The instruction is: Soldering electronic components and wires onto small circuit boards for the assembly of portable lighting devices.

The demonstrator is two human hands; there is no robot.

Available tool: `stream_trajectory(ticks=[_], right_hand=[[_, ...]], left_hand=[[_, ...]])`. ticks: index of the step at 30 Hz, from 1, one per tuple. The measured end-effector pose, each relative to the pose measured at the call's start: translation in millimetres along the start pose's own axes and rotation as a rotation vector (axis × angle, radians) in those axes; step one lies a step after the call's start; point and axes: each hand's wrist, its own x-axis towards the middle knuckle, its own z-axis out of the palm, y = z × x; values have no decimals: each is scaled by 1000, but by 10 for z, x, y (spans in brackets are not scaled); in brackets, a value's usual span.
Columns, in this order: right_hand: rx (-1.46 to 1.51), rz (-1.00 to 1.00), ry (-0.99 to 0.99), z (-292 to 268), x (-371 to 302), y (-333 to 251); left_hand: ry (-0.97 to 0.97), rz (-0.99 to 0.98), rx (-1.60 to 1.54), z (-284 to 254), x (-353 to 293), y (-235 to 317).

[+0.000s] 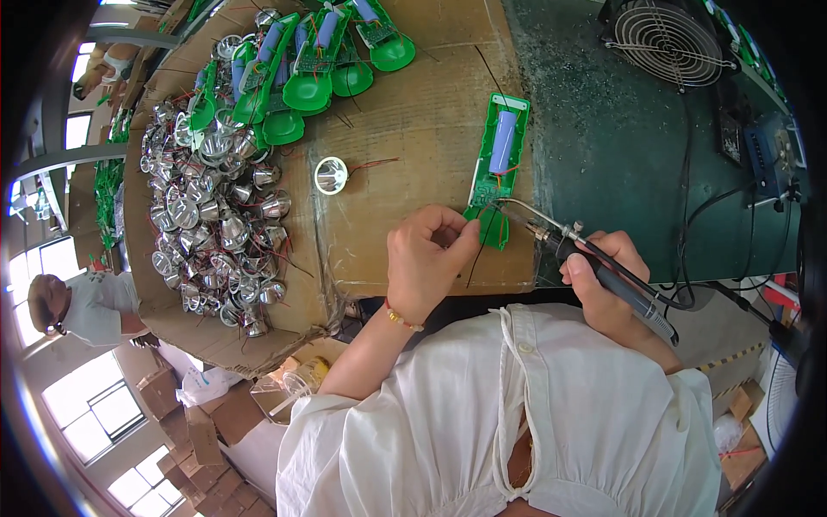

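A green plastic housing [495,233] lies on the cardboard in front of me. In it sit a pale purple cylindrical battery [502,142] and a small green circuit board [487,192]. My left hand [424,258] is closed in a pinch at the lower left edge of the housing; what its fingertips grip is too small to make out. My right hand [607,280] is wrapped round the dark handle of a soldering iron [624,289], which has a thin bent metal tube along it. The iron's tip points left, at the lower end of the board. Thin dark wires run past it.
A loose silver reflector [331,176] with red wires lies left of the housing. Beyond it, a cardboard box [301,320] holds many reflectors [215,215] and several green housings [307,92]. A fan [663,43], cables and a blue box [769,153] are at right. Another person [90,302] sits far left.
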Motion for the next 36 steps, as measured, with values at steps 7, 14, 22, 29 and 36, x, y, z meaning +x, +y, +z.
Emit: stream_trajectory(ticks=[7, 14, 22, 29, 36], right_hand=[[157, 72, 40, -4, 1, -107], [106, 3, 50, 24, 10, -73], [154, 12, 83, 51, 23, -38], [157, -6, 62, 41, 47, 7], [186, 27, 51, 85, 77, 10]], left_hand=[[-1, -28, -22, -12, -14, -10], [5, 3, -21, 5, -1, -4], [6, -10, -16, 8, 3, -20], [21, -19, -29, -29, -7, -6], [39, 47, -149, -24, 72, -1]])
